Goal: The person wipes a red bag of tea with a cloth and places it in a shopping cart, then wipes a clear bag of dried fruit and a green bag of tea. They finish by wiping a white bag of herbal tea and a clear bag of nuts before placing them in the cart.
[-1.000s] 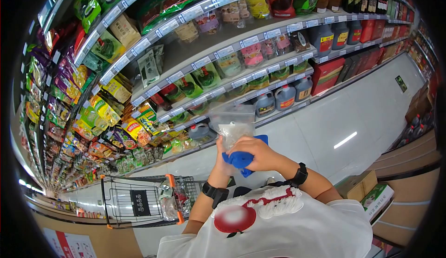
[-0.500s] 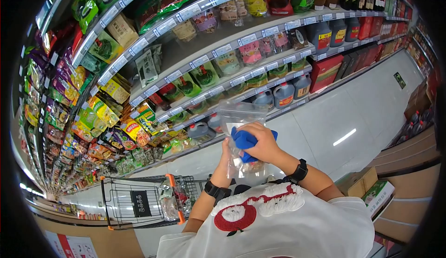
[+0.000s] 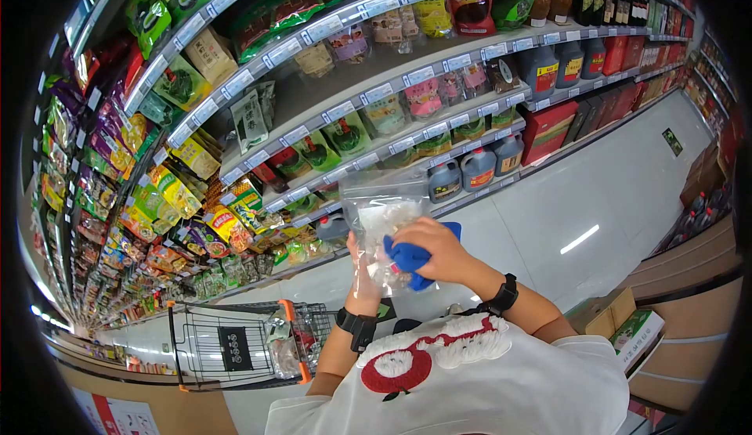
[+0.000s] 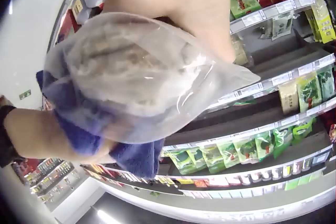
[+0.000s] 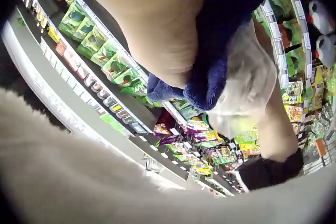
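In front of the chest, my left hand (image 3: 362, 290) grips a clear zip-top bag (image 3: 380, 194) from its left side and from behind. Pale contents fill the bag; they look whitish and lumpy in the left wrist view (image 4: 121, 66). A blue cloth (image 3: 407, 256) is bunched under the curled fingers of my right hand (image 3: 440, 251), which holds it against the front of the bag. In the right wrist view the cloth (image 5: 210, 71) hangs between that hand and the bag (image 5: 249, 74). The left fingers are largely hidden behind the bag.
Store shelves (image 3: 439, 133) with packets and jugs curve along the far side. A wire shopping cart (image 3: 235, 345) with bagged goods stands at lower left. Cardboard boxes (image 3: 603, 314) sit at right, beside the tiled floor (image 3: 564, 192).
The bag rose and shifted right at half a second ago, then came back left. My right hand moved the blue cloth up over the bag's front, then lower again.
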`<state>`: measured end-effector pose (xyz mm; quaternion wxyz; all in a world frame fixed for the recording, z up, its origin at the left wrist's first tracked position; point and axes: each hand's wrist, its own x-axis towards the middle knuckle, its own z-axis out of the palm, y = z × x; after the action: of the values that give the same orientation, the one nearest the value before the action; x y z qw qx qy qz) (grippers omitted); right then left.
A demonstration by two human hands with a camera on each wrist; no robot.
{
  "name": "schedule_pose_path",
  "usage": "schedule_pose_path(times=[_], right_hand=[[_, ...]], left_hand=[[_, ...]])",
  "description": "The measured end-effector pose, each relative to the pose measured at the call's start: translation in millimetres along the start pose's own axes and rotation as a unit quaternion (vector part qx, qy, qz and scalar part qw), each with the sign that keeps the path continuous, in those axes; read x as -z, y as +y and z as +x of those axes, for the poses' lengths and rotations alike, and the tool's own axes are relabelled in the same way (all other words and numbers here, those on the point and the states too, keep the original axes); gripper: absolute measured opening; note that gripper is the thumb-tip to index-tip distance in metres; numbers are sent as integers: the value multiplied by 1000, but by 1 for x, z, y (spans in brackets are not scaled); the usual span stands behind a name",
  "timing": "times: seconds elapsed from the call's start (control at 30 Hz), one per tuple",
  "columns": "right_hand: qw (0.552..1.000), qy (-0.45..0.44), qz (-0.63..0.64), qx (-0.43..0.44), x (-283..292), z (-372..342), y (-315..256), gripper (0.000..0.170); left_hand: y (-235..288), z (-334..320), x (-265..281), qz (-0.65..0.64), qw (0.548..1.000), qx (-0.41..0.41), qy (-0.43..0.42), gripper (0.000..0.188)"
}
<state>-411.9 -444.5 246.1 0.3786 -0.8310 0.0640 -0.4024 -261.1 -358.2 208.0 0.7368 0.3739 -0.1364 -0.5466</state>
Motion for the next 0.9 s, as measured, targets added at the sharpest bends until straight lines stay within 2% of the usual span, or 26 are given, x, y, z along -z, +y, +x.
schedule_pose_path(times=[0.03, 0.07, 0.17, 0.2, 0.27, 0.3, 0.37, 0.43, 0.57, 0.6, 0.67, 0.73, 0.83, 0.9], right_hand=[[999, 29, -22, -8, 1, 0, 4, 35], [997, 59, -43, -18, 3, 1, 8, 34], [983, 133, -118, -39, 10, 4, 16, 31], [978, 150, -138, -45, 12, 4, 20, 30], [971, 169, -161, -58, 16, 4, 26, 28], [969, 172, -165, -63, 16, 3, 26, 28], [973, 155, -157, -63, 15, 2, 26, 30], [979, 132, -145, -60, 11, 1, 27, 34], [996, 43, -61, -39, -1, -3, 26, 37], [999, 29, -41, -19, -3, -3, 19, 34], [999, -14, 29, 3, 0, 1, 6, 32], [996, -41, 75, 27, 1, 2, -2, 21], [992, -65, 84, 66, -1, 3, -9, 22], [993, -66, 77, 65, 0, 4, -12, 23]], left_hand=[[1, -2, -5, 31, 999, -16, 33, 77], [8, -10, -9, -70, 993, 86, -28, 76], [-15, 8, 46, 44, 996, 80, -15, 74], [-15, 5, 44, 22, 992, 112, 54, 72], [-14, 0, 44, 118, 989, 85, 16, 71], [-14, -3, 36, 108, 990, 86, 23, 72], [-15, -9, 19, 89, 992, 87, 37, 72], [-11, -11, 5, 27, 996, 82, -25, 76], [-4, -5, 2, -70, 994, 80, -30, 66], [-5, -1, 2, -72, 996, 42, -7, 68], [0, -1, 2, -66, 998, 19, 3, 69], [5, -4, -5, -68, 998, -7, -7, 70], [2, 5, 16, -80, 997, -10, -19, 71], [-5, 7, 29, -51, 998, -34, 11, 72]])
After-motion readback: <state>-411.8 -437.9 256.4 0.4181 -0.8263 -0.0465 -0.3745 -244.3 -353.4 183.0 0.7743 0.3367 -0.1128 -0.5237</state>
